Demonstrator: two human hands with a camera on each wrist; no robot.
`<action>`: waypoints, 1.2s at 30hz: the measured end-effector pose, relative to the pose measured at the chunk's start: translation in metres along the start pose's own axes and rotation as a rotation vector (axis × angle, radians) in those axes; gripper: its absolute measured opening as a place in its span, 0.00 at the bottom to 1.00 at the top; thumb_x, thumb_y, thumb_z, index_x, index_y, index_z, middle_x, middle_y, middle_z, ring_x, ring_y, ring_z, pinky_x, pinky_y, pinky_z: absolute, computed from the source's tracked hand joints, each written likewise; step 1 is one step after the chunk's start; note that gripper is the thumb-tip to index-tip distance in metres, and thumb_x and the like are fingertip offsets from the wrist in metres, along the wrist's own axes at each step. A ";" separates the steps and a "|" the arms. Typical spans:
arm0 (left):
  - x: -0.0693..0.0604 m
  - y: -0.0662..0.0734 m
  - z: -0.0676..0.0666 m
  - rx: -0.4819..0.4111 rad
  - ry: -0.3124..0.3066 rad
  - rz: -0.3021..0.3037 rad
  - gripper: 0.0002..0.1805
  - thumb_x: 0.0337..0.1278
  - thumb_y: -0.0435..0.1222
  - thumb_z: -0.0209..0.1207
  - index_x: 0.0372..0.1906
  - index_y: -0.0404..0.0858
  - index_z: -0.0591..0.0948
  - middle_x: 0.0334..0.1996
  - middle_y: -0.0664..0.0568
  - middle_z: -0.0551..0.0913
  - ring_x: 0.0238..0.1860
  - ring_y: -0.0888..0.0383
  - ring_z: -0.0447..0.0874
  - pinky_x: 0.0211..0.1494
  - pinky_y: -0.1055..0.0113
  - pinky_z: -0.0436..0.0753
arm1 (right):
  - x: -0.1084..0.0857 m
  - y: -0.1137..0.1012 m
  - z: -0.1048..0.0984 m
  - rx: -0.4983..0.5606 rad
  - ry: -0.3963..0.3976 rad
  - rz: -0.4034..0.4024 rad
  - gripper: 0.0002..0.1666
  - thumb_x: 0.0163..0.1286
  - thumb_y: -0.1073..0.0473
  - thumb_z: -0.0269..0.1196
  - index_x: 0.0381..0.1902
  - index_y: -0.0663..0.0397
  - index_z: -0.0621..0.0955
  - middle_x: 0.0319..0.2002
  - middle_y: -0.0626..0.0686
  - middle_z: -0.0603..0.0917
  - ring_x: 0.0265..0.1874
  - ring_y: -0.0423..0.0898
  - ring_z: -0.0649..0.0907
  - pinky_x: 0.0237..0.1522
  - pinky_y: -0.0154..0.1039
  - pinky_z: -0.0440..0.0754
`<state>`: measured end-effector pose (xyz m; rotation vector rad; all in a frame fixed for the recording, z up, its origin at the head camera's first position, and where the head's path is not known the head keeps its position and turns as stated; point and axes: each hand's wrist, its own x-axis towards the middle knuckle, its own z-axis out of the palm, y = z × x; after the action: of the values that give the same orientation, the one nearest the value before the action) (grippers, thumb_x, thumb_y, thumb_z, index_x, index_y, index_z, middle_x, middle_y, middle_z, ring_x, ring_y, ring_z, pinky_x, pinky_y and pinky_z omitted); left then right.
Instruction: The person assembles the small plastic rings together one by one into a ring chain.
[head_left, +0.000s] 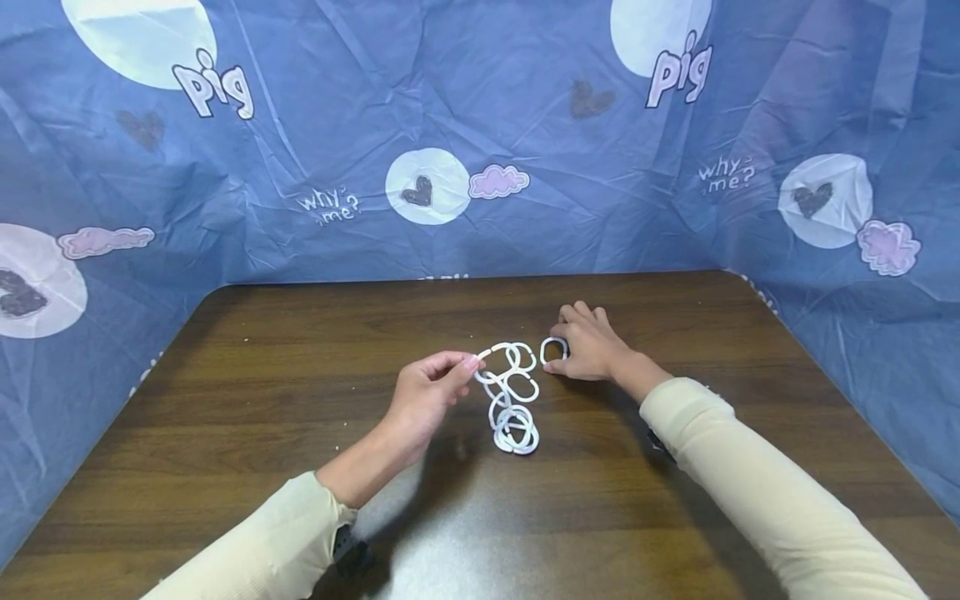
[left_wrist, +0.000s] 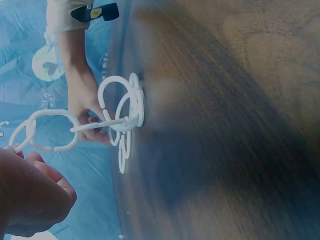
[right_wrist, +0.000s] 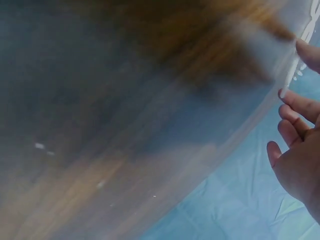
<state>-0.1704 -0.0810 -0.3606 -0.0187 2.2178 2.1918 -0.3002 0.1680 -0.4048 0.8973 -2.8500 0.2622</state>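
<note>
White plastic C-shaped links, some hooked together in a chain (head_left: 498, 410), hang from my left hand (head_left: 427, 400) down to the table. Its thumb and fingertip pinch the end link, which shows beside the left hand (left_wrist: 37, 192) in the left wrist view. Several links lie bunched at the chain's near end. Just to the right of the chain, a single white link (head_left: 542, 351) sits between the thumb and forefinger of my right hand (head_left: 592, 343). The other right fingers are spread. In the right wrist view the right hand (right_wrist: 300, 135) is partly cut off at the edge.
Both hands are over a dark brown wooden table (head_left: 315, 333) with a few tiny white specks on it. A blue printed cloth (head_left: 495, 233) hangs behind and along both sides.
</note>
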 end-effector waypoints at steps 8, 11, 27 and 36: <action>-0.001 0.000 0.001 0.017 -0.004 -0.007 0.10 0.63 0.35 0.59 0.42 0.33 0.84 0.34 0.56 0.85 0.30 0.59 0.76 0.36 0.71 0.74 | -0.013 -0.004 -0.010 0.256 0.115 0.050 0.28 0.50 0.44 0.71 0.45 0.58 0.84 0.40 0.52 0.75 0.43 0.50 0.68 0.45 0.47 0.62; -0.001 0.000 0.002 0.021 -0.002 -0.010 0.10 0.63 0.36 0.60 0.42 0.34 0.84 0.36 0.53 0.85 0.31 0.59 0.76 0.36 0.70 0.74 | -0.016 -0.012 -0.021 0.496 0.158 0.095 0.25 0.53 0.49 0.71 0.45 0.59 0.84 0.40 0.55 0.77 0.42 0.51 0.69 0.44 0.45 0.63; -0.002 0.000 0.011 0.019 -0.015 -0.011 0.11 0.60 0.36 0.62 0.41 0.31 0.84 0.31 0.55 0.83 0.29 0.60 0.75 0.34 0.72 0.73 | -0.032 -0.051 -0.058 1.606 -0.036 0.144 0.14 0.73 0.53 0.52 0.43 0.46 0.84 0.50 0.48 0.82 0.49 0.44 0.74 0.54 0.47 0.63; 0.000 -0.002 0.014 0.006 -0.018 -0.009 0.13 0.59 0.37 0.63 0.42 0.30 0.84 0.28 0.57 0.81 0.28 0.61 0.75 0.34 0.71 0.73 | -0.034 -0.070 -0.065 1.726 -0.123 0.078 0.18 0.73 0.45 0.52 0.45 0.49 0.82 0.50 0.49 0.80 0.49 0.45 0.73 0.54 0.47 0.61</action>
<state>-0.1698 -0.0666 -0.3623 -0.0080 2.2110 2.1713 -0.2265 0.1439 -0.3389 0.8154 -2.0901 2.8347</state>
